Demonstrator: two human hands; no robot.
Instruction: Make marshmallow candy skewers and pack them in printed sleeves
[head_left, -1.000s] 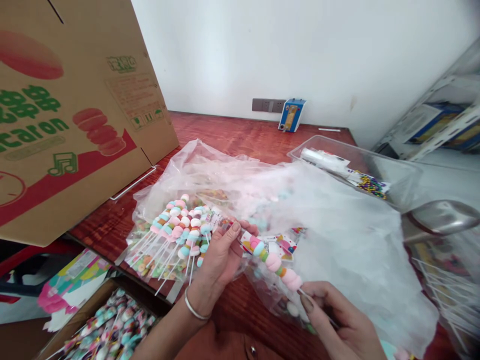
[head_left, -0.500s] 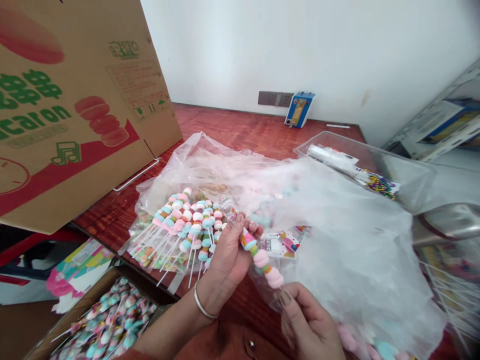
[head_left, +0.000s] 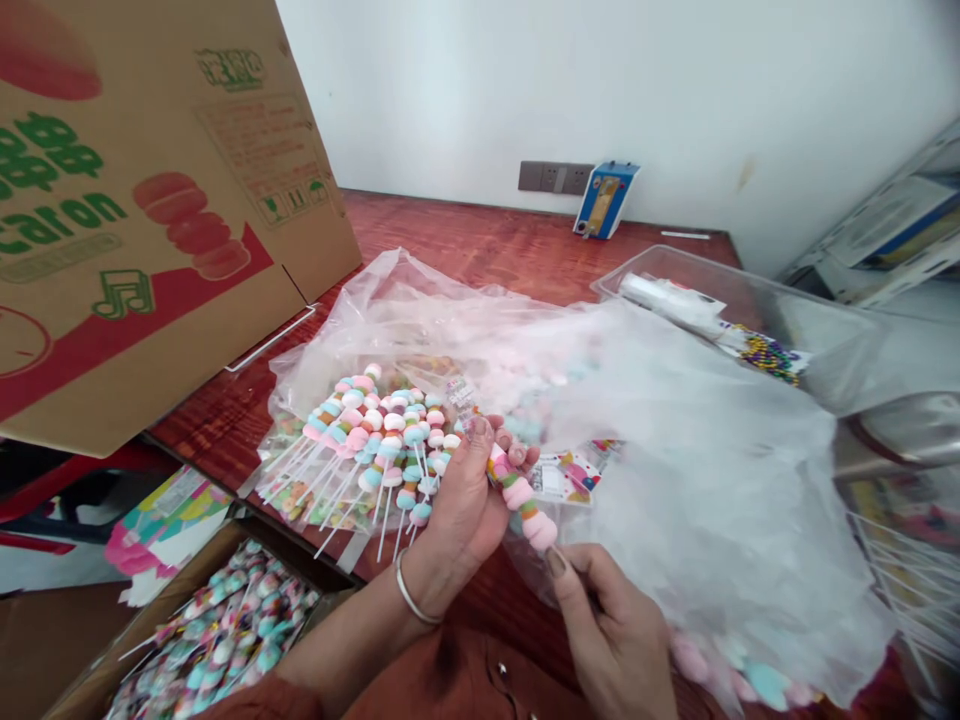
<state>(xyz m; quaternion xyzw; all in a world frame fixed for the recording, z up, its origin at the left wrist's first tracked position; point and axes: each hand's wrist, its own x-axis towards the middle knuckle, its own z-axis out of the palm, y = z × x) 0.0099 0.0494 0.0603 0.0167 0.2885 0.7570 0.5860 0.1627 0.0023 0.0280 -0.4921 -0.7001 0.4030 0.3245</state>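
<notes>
A skewer of pink, green and orange marshmallow candy [head_left: 519,494] slants between my hands. My left hand [head_left: 471,490], with a silver bangle on the wrist, is closed round its upper end, where a clear printed wrapper [head_left: 459,392] sticks up past the fingers. My right hand [head_left: 611,625] pinches the lower end, just under the last pink piece; the stick there is mostly hidden by the fingers. Left of my left hand, several bare marshmallow skewers [head_left: 367,430] lie piled on a clear plastic bag, their white sticks toward me.
A large plastic bag [head_left: 690,470] spreads over the red-brown table [head_left: 465,245]. A tall carton [head_left: 247,200] stands at left; below it, an open box holds wrapped skewers [head_left: 225,630]. At back right are a clear bin [head_left: 810,300] with colourful ties and a blue device [head_left: 607,200].
Both hands have shifted slightly, and the right thumb and the candy's lower end are now a little higher and farther left. The view has tilted slightly. The hold on the skewer looks the same.
</notes>
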